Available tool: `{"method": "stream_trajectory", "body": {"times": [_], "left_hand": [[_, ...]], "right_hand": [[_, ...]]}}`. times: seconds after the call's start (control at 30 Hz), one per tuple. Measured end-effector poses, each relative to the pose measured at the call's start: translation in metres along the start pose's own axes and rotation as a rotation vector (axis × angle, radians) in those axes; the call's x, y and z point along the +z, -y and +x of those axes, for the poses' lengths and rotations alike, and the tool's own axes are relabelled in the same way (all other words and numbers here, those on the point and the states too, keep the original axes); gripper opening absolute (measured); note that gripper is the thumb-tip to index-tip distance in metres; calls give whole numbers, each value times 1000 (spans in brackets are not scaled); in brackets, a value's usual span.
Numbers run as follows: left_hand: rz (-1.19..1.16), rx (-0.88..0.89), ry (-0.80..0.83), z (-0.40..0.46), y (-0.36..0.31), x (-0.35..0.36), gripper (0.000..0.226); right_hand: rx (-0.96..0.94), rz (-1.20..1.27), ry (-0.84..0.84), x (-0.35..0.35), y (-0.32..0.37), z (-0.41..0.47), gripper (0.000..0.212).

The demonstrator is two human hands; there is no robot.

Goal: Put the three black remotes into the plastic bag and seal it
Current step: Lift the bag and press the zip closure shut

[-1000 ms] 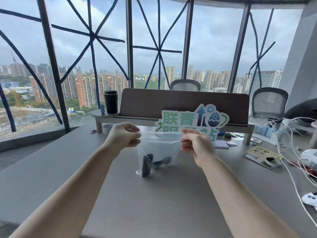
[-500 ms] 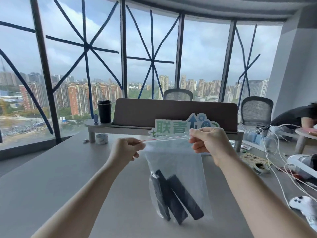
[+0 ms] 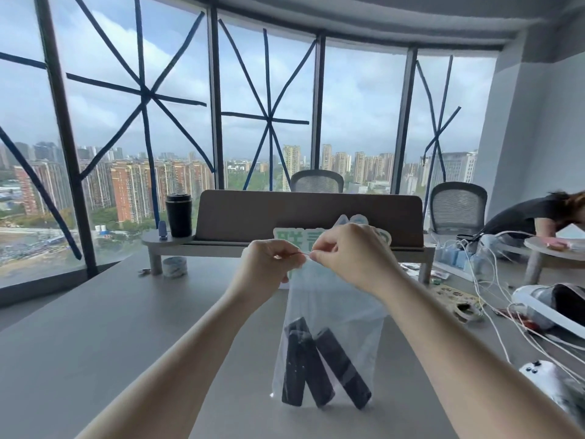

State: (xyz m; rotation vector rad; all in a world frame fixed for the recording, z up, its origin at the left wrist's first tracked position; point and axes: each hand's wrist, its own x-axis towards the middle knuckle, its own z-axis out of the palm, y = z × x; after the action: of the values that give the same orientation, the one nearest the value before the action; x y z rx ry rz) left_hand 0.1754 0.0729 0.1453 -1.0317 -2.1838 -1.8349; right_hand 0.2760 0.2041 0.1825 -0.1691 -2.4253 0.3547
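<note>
Green characters on the white cutout sign [image 3: 286, 237] — mostly hidden by the hands — cannot be read.

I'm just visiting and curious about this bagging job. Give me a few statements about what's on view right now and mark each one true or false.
1. All three black remotes are inside the plastic bag. True.
2. The bag lies flat on the table. False: it hangs upright from its top edge, held up by the hands.
3. The left hand and right hand both pinch the bag's top edge, close together. True.
4. A red mug stands on the shelf by the window. False: the black tumbler stands there.
5. One remote rests on the table outside the bag. False: none shows outside it.
</note>
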Motion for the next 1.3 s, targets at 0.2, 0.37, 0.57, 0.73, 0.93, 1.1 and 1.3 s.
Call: {"method": "stream_trajectory", "body": {"times": [0.2, 0.37, 0.57, 0.73, 0.93, 1.1, 1.3], "left_hand": [[55, 62, 29, 5, -10, 3, 19], [67, 90, 50, 8, -14, 1, 16], [78, 107, -22, 9, -6, 1, 18], [46, 114, -188, 10, -1, -12, 14], [26, 78, -334, 17, 16, -51, 12], [24, 72, -383, 14, 25, -70, 13], [-60, 26, -396, 14, 35, -89, 15]], "right_hand": [[20, -38, 95, -13, 5, 5, 14], [8, -3, 129, -14, 4, 10, 14], [-61, -63, 124, -4, 6, 7, 15], [-114, -141, 86, 1, 2, 3, 17], [-75, -210, 79, 4, -21, -3, 18], [-88, -220, 72, 9, -18, -6, 15], [-141, -228, 70, 6, -5, -4, 19]]}}
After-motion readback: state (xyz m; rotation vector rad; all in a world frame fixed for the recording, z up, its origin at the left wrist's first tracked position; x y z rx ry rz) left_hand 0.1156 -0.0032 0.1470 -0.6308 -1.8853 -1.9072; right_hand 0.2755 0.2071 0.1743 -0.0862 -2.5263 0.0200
